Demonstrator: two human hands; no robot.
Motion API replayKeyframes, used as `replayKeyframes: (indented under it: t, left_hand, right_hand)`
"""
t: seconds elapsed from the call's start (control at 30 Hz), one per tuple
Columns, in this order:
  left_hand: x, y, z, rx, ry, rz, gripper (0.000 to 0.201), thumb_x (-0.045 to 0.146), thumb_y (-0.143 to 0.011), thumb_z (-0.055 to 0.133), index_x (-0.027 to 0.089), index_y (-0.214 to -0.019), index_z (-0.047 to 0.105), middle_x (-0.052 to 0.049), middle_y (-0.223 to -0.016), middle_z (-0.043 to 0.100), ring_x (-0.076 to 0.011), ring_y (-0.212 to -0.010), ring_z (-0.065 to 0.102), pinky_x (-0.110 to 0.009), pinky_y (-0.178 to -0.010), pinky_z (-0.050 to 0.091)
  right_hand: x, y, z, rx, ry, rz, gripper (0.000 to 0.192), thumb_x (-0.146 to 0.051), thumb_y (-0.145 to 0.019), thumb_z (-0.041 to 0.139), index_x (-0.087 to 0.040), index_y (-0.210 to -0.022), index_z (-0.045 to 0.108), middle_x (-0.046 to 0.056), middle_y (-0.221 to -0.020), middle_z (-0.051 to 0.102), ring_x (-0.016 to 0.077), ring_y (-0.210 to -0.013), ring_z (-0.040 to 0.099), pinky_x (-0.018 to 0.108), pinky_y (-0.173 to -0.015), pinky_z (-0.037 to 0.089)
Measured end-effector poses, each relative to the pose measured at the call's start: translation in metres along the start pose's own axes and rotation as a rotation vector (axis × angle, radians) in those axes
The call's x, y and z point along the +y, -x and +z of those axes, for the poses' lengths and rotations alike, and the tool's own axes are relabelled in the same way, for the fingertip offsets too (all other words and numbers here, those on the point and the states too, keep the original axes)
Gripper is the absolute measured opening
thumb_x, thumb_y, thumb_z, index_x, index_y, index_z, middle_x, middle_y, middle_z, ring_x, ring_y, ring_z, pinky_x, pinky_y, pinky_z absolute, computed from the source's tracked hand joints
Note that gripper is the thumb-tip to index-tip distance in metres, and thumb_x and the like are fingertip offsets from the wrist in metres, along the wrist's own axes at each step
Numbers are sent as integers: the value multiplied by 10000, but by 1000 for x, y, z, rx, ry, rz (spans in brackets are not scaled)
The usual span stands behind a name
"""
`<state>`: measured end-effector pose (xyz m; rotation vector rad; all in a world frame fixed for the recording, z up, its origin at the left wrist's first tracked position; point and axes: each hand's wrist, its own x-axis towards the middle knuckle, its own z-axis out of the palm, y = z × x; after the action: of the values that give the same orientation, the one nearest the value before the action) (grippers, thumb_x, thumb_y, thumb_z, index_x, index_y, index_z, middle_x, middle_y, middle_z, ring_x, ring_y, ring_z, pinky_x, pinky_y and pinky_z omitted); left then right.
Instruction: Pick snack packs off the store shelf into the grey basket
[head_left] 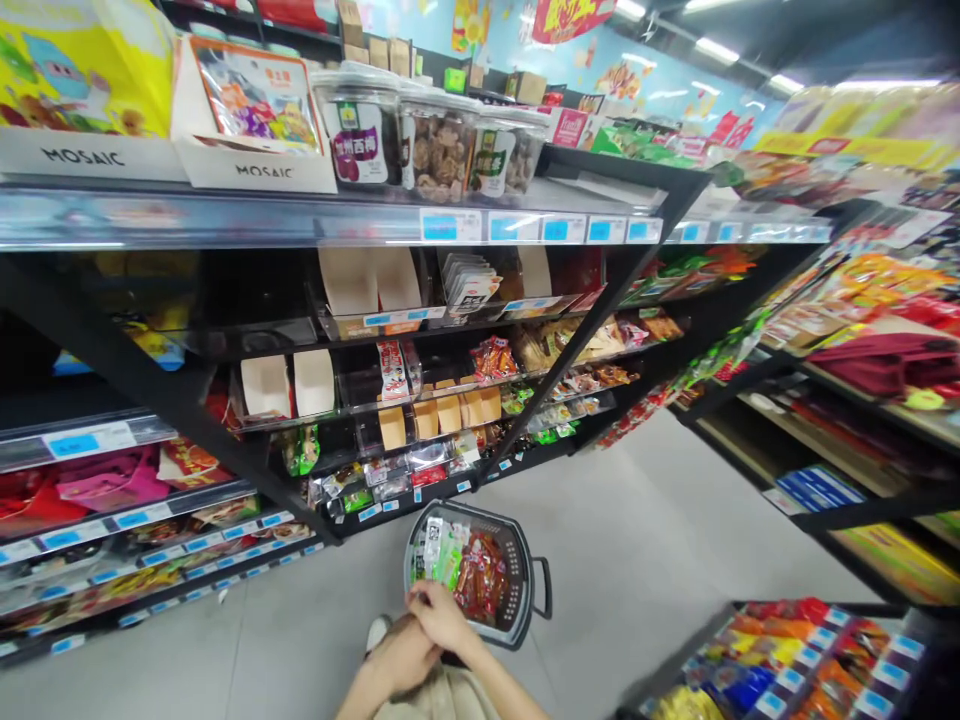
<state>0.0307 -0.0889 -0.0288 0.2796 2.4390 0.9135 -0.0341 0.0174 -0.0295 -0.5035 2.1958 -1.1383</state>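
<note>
Both hands are together low in front of my body, at the near rim of a dark grey plastic shopping basket (523, 545) on the floor. My right hand (442, 612) is closed, its fingers curled. Whatever it may grip does not show. Against it lies my left hand (403, 650), back upward, with its fingers hidden. Inside the basket are red-brown packaged snacks (484, 578) and green-and-white packets (444, 552). The basket's handle (546, 588) sticks out on its right side.
Black shelving (262, 470) with snack packets stands ahead and left. Clear plastic tubs of dried fruit (439, 145) line its top shelf. More shelves (862, 400) stand on the right, and a low display of colourful packets (757, 655) at lower right. Grey floor (637, 540) lies between.
</note>
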Motion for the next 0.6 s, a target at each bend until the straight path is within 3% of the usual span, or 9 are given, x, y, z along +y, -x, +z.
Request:
replayKeyframes:
  t: [0.2, 0.33, 0.47, 0.6]
  left_hand:
    - [41, -49, 39, -91, -140, -64, 430, 415, -884, 523, 316, -1244, 738, -132, -1204, 747, -361, -1131, 712, -480, -1001, 555]
    - [65, -76, 56, -231, -426, 3, 333, 333, -884, 584, 235, -1121, 798, -181, -1052, 772, -388, -996, 746, -521, -891, 595]
    - [91, -84, 49, -321, -470, 209, 250, 158, -891, 579, 140, -1037, 782, -188, -985, 772, -321, -916, 753, -398, -816, 594]
    - [88, -94, 55, -147, -156, 135, 300, 250, -1008, 483, 201, -1203, 706, -123, -1115, 763, -257, -995, 733, -347, -882, 555]
  right_hand:
    - [81, 12, -19, 227, -276, 52, 282, -374, -835, 486, -185, -732, 668, 99, -840, 733, 270, -911, 685, 355, -905, 487]
    - [128, 23, -21, 376, -348, 154, 443, -570, -849, 416, -205, -679, 602, 124, -789, 719, 280, -831, 683, 381, -840, 531]
    - [174, 34, -32, 258, -270, 235, 512, -604, -909, 372, -188, -815, 656, 124, -893, 744, 252, -908, 690, 339, -867, 535]
    - [251, 43, -46, 105, -193, 434, 332, -390, -905, 470, -148, -957, 691, 128, -969, 749, 230, -918, 691, 296, -841, 520]
